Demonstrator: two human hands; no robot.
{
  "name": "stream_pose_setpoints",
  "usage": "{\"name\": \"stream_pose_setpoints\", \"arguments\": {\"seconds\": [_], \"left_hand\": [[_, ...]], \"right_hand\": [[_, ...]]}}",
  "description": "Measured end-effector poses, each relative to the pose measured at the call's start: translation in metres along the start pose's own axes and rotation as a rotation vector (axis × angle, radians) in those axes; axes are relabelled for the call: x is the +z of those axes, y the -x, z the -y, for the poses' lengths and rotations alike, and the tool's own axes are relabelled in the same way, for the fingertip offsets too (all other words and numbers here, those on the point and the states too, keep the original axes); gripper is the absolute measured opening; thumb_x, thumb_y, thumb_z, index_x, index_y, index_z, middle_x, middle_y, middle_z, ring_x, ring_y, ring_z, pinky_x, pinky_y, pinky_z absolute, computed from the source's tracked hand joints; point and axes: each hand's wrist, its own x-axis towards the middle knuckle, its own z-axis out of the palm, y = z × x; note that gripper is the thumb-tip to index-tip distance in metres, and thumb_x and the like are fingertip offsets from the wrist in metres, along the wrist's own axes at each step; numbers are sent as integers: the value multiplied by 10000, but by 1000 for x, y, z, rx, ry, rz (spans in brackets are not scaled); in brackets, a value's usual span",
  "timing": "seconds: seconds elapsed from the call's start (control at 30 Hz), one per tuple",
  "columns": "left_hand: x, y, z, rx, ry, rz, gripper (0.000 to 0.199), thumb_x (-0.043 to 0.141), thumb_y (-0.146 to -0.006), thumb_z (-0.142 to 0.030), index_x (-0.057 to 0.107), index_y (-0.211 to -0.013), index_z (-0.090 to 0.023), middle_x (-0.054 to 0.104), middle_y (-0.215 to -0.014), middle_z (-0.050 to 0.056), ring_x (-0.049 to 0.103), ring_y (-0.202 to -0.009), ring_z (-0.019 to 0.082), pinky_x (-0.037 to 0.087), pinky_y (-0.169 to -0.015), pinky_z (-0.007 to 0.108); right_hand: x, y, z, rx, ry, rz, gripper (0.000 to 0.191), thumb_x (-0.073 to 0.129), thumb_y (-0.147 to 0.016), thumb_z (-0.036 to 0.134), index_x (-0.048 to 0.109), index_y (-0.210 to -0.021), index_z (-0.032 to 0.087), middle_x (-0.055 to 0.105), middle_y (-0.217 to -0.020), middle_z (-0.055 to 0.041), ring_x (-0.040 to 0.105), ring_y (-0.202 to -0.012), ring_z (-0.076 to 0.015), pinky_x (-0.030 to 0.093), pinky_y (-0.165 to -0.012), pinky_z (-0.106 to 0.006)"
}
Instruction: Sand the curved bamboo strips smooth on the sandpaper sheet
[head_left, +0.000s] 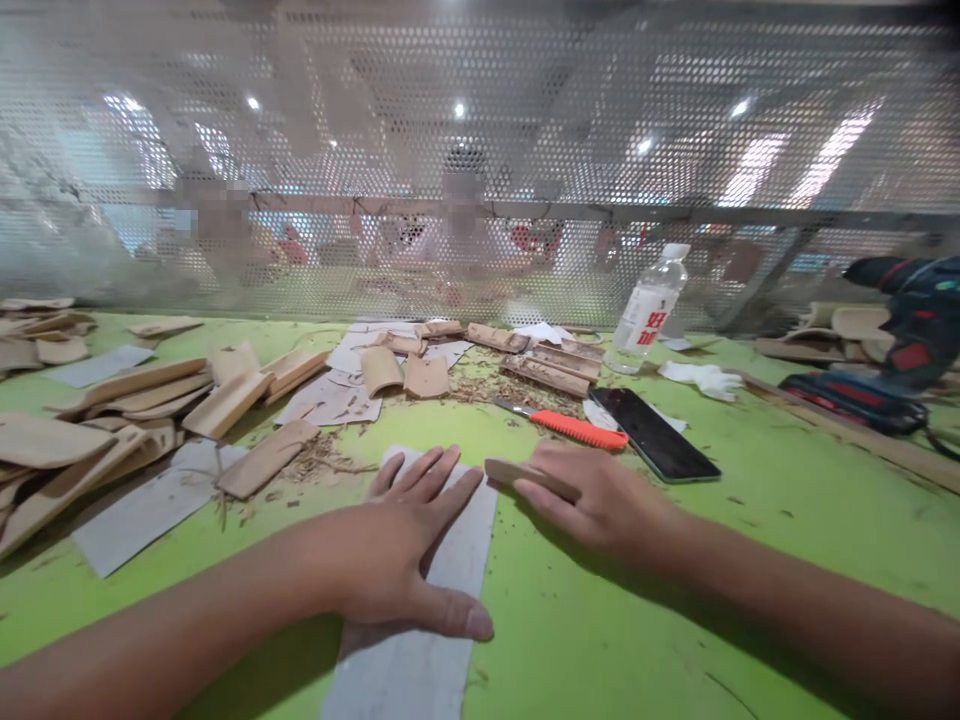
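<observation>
My left hand [409, 540] lies flat with fingers spread on a long pale grey sheet [405, 675], pressing it to the green table. Whether the sheet is plain paper or the back of sandpaper, I cannot tell. Just right of the sheet, my right hand [600, 500] is closed around a flat bamboo piece [525, 476]. The piece's rounded end points left, close to my left index fingertip. Beyond my right hand lies an orange utility knife [577, 428] with its blade out, beside a black smartphone [656, 435].
Curved bamboo pieces [135, 395] are heaped at left, with more [547, 372] at the back among shavings [480, 380]. A water bottle [649, 312], a white glove [703, 379] and a cordless drill [900, 350] stand or lie at right. A perforated metal screen [375, 150] closes off the back.
</observation>
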Motion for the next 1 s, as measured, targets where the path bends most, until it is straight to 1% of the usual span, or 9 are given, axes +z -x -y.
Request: {"name": "stream_pose_setpoints", "arguments": {"seconds": [0.13,0.23,0.37,0.5,0.6,0.7,0.77,0.87,1.0], "left_hand": [[3,-1,1,15,-14,18,1215,572,-813,-856,3,-1637,-167,-110,-1646,173,-161,-1505,398,11,-1197,654],[5,-2,2,18,4,-15,1226,578,-797,-866,15,-1641,-178,-113,-1646,173,-153,-1501,426,31,-1187,677],[6,-1,4,32,17,-15,1205,589,-805,-850,54,-1645,-172,-59,-1657,179,-125,-1508,430,20,-1191,670],[6,-1,4,25,-1,0,1233,545,-804,-882,-33,-1637,-181,-160,-1644,165,-157,-1514,410,5,-1196,656],[8,-3,5,16,19,5,1262,556,-773,-903,-12,-1647,-191,-143,-1658,165,-134,-1523,424,8,-1196,657],[7,-8,9,-19,59,-101,1163,532,-833,-863,70,-1658,-187,-6,-1692,188,5,-1539,450,77,-1194,655],[3,-12,13,-53,74,-258,801,388,-1004,-704,268,-1620,-205,222,-1670,182,199,-1513,423,171,-1177,630],[-10,-17,24,-94,38,-449,401,397,-1040,-436,631,-1249,-186,591,-1334,150,467,-1297,354,324,-1087,531],[-21,-18,37,-164,95,-356,408,656,-867,-537,644,-1113,-212,586,-1192,109,472,-1194,356,382,-959,442]], "right_hand": [[1,-1,-2,-65,-58,18,370,387,-1078,386,616,-872,180,582,-796,-27,503,-674,-153,363,-616,-278],[0,-1,-2,17,-42,-25,378,410,-1073,390,583,-806,186,550,-745,-9,478,-636,-144,336,-584,-273],[-1,-1,-4,-63,-72,24,355,402,-1074,383,618,-867,192,576,-783,-16,507,-679,-154,361,-612,-279],[-4,-1,-13,137,14,-80,378,413,-1064,402,607,-819,189,581,-774,-28,509,-671,-167,368,-610,-291],[-6,2,-14,181,-55,-180,371,430,-1054,440,614,-844,196,600,-771,-28,528,-674,-174,387,-612,-295],[-10,5,-13,221,-145,-295,371,466,-1035,491,636,-885,198,652,-812,-44,570,-694,-186,412,-614,-302],[-12,5,-15,250,-184,-313,374,462,-1036,504,666,-951,203,687,-867,-56,606,-732,-201,436,-640,-311],[-12,3,-21,298,-224,-256,422,429,-1042,530,692,-979,206,683,-796,-45,600,-671,-197,425,-607,-311],[-8,2,-23,308,-230,-187,451,414,-1040,548,711,-1032,208,654,-714,-32,577,-635,-200,390,-576,-308]]}}
